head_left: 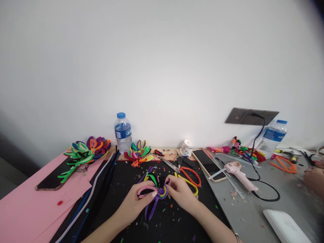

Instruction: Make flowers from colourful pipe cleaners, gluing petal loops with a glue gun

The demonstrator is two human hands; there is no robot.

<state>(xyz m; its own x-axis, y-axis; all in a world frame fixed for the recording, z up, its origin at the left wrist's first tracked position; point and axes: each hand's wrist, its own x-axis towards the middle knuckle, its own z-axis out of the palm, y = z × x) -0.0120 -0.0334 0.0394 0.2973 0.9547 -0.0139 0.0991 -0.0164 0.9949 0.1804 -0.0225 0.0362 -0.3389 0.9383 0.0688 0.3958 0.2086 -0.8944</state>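
Observation:
Both my hands meet over a black mat [121,189] on a pipe-cleaner flower [157,189] with pink, purple, green, yellow and black loops. My left hand [135,202] pinches its pink loop and purple centre from the left, fingers closed. My right hand [181,192] grips the flower's right side, fingers curled round it. Purple stems trail down from the flower toward me.
Red-handled scissors [187,172], a phone [209,163], a pink glue gun [239,173] with black cord, two water bottles [123,133] [273,136], finished flowers [86,152] [138,153], pink paper [30,206] with another phone [53,179]. Another person's hand [314,177] at far right.

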